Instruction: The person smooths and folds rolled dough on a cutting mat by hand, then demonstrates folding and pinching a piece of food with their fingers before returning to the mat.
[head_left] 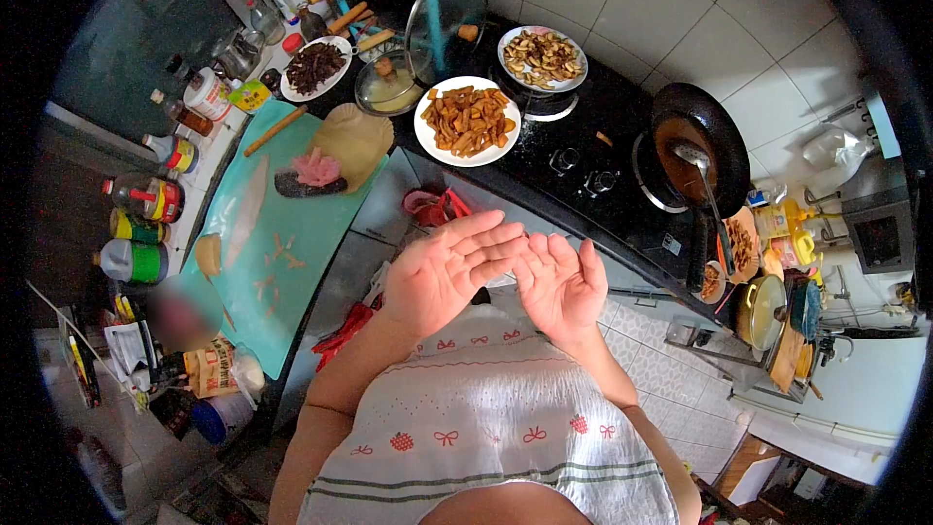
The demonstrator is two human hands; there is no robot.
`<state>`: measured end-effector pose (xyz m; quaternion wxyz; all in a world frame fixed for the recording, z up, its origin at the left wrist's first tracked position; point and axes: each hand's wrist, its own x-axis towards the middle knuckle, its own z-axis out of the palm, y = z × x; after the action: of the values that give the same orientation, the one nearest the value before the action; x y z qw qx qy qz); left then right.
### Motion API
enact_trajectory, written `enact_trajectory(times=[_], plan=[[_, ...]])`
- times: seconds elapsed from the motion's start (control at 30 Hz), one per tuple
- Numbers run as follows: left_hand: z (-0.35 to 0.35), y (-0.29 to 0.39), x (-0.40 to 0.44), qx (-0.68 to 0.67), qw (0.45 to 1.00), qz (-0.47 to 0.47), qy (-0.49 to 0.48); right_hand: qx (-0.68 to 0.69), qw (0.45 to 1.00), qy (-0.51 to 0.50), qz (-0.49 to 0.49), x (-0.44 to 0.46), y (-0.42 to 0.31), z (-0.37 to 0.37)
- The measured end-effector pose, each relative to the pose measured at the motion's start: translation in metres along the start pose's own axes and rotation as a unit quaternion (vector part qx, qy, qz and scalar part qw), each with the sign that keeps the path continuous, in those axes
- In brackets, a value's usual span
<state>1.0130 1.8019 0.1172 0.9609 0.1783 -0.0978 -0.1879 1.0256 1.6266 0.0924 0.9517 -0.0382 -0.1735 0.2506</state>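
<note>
My left hand (442, 274) and my right hand (561, 287) are held palms up in front of a white garment (486, 389) with red prints. Both are open, with nothing in them, and their fingertips meet or overlap. Beyond them, at the counter edge, a white plate (422, 139) holds brown fried pieces (468, 121). A second plate (507, 74) with browned slices stands farther back. To the right, a black wok (731, 141) sits on the stove with brown liquid and a ladle-like utensil (709, 190) in it.
A turquoise mat (311, 287) on the left counter carries scraps, a pink cloth-like item (317, 167) and a wooden-handled tool (275, 130). Bottles (146, 196) line the wall. A glass lid (445, 24) stands upright at the back. A lidded pot (760, 311) is at the right.
</note>
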Motion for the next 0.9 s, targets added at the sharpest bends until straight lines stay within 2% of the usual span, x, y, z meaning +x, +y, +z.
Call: enact_trajectory(times=[0.23, 0.4, 0.5, 0.6, 0.7, 0.9], plan=[[-0.008, -0.004, -0.002, 0.045, 0.999, 0.013, -0.004, 0.004, 1.0, -0.008, -0.001, -0.001, 0.001, -0.002], [-0.011, -0.012, 0.002, 0.004, 1.0, 0.027, 0.011, -0.001, 1.0, -0.016, 0.006, 0.001, 0.001, -0.002], [-0.008, -0.013, 0.006, 0.029, 0.999, 0.019, 0.009, 0.024, 1.0, 0.002, 0.006, 0.002, 0.003, 0.0], [-0.002, -0.011, 0.008, 0.047, 0.999, 0.01, 0.015, -0.066, 0.994, 0.083, -0.034, 0.01, 0.007, 0.018], [-0.003, -0.007, 0.01, 0.024, 0.999, -0.013, 0.018, -0.096, 0.994, 0.061, -0.007, 0.009, 0.004, 0.015], [0.004, -0.005, 0.01, 0.017, 1.0, -0.019, -0.006, -0.043, 0.999, 0.029, 0.015, 0.012, 0.005, 0.008]])
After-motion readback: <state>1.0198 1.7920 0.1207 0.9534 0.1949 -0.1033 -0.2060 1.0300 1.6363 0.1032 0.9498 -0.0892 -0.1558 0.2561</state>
